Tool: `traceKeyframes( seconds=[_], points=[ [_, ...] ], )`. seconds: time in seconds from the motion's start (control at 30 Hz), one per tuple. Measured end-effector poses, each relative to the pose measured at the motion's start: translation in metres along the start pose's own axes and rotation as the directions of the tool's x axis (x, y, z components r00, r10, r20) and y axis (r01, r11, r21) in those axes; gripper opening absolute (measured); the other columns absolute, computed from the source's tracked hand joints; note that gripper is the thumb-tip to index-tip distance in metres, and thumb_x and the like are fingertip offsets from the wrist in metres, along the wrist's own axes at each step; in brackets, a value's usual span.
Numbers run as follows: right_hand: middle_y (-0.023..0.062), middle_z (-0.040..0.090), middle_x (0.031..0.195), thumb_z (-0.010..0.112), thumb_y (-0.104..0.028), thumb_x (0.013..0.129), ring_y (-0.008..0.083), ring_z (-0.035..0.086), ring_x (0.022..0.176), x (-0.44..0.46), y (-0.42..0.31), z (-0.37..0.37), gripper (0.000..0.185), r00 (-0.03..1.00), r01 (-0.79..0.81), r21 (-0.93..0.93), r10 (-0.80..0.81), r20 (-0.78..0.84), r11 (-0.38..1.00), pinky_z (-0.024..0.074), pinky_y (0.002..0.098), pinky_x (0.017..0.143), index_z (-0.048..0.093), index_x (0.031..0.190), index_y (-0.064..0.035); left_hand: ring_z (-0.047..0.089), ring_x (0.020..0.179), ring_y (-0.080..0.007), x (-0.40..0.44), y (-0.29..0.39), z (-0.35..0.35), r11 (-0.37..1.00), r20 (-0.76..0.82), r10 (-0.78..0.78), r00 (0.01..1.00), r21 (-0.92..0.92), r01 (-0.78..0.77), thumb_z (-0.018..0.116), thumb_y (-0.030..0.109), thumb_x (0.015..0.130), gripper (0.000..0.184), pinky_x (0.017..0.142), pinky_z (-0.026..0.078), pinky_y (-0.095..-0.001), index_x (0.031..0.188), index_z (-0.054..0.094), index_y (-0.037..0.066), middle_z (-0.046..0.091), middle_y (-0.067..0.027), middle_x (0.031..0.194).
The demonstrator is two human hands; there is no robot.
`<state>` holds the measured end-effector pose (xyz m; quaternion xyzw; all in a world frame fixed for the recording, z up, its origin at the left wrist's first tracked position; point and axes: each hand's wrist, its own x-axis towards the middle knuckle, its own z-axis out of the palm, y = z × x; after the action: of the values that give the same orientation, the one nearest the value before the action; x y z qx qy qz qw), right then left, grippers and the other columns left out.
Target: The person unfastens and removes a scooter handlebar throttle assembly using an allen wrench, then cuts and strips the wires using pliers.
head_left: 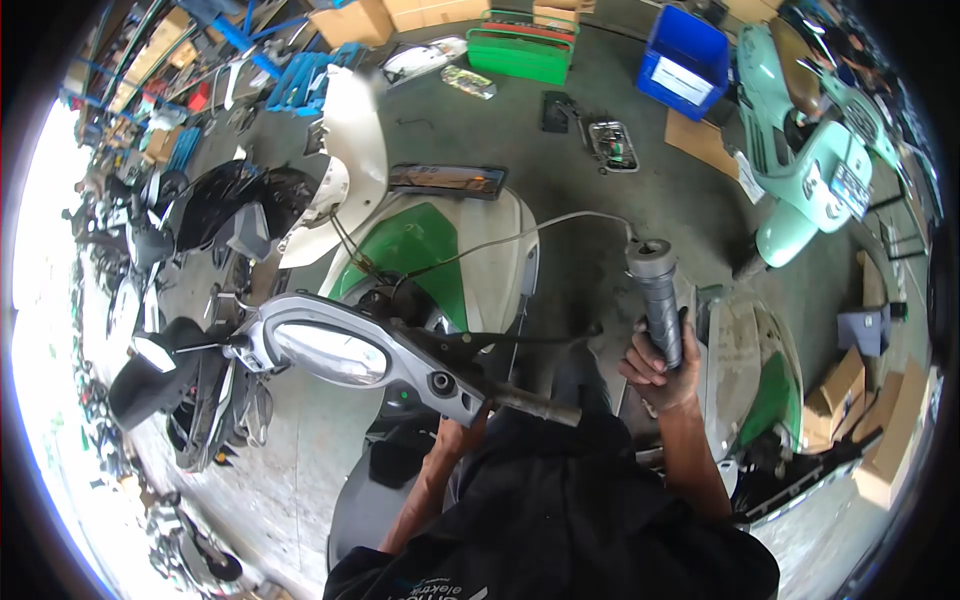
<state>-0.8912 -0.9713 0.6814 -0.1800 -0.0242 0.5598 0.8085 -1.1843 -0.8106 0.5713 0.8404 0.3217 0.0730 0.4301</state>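
My right hand (662, 372) is closed around the lower part of a dark throttle grip (657, 300), held upright and apart from the handlebar. A thin cable (520, 232) runs from the grip's top end back to the middle of the scooter. My left hand (462, 432) is at the underside of the grey handlebar cover (424, 372), its fingers hidden behind it. An oval headlight (330, 354) sits in that cover. To the right of the cover sticks out a bare metal handlebar tube (538, 404).
A white panel (352, 130) stands beyond the handlebar, near a green and white body panel (412, 245). Farther off are a green toolbox (520, 52), a metal tool tray (613, 147) and a blue crate (684, 62). A mint scooter (800, 160) stands right; cardboard boxes (836, 398) lie nearer.
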Motion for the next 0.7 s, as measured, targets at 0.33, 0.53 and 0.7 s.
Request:
traceKeyframes(
  seconds=[0.33, 0.53, 0.7],
  points=[
    [0.0094, 0.061, 0.079, 0.055, -0.049, 0.093, 0.0152, 0.059, 0.064, 0.167, -0.067, -0.015, 0.062, 0.792, -0.493, -0.152, 0.514, 0.33, 0.857, 0.0473, 0.0312, 0.069, 0.05, 0.122, 0.0059, 0.066, 0.076, -0.0275, 0.041, 0.024, 0.073, 0.836, -0.126, -0.546, 0.828, -0.017, 0.549, 0.063, 0.021, 0.09, 0.019, 0.067, 0.05, -0.0411, 0.099, 0.066, 0.004, 0.066, -0.014, 0.078],
    [0.0185, 0.065, 0.113, 0.067, -0.019, 0.083, 0.0305, 0.063, 0.108, 0.242, -0.111, -0.04, 0.058, 0.498, -0.365, -0.913, 0.867, -0.025, 0.183, 0.0486, 0.0382, 0.094, 0.047, 0.132, 0.0051, 0.067, 0.075, -0.03, 0.059, 0.083, 0.096, 0.74, -0.167, -0.672, 0.721, -0.164, 0.652, 0.061, 0.025, 0.091, 0.025, 0.067, 0.05, -0.0417, 0.1, 0.065, 0.002, 0.067, -0.0159, 0.079],
    [0.028, 0.058, 0.122, 0.067, -0.015, 0.078, 0.0391, 0.057, 0.115, 0.262, -0.088, -0.071, 0.061, 0.371, 0.292, -0.952, 0.928, 0.022, -0.094, 0.0448, 0.0406, 0.098, 0.048, 0.134, -0.0019, 0.067, 0.08, -0.0375, 0.062, 0.112, 0.115, 0.634, -0.244, -0.774, 0.585, -0.295, 0.715, 0.06, 0.026, 0.092, 0.027, 0.069, 0.051, -0.0455, 0.1, 0.065, 0.001, 0.068, -0.0213, 0.084]
  ],
)
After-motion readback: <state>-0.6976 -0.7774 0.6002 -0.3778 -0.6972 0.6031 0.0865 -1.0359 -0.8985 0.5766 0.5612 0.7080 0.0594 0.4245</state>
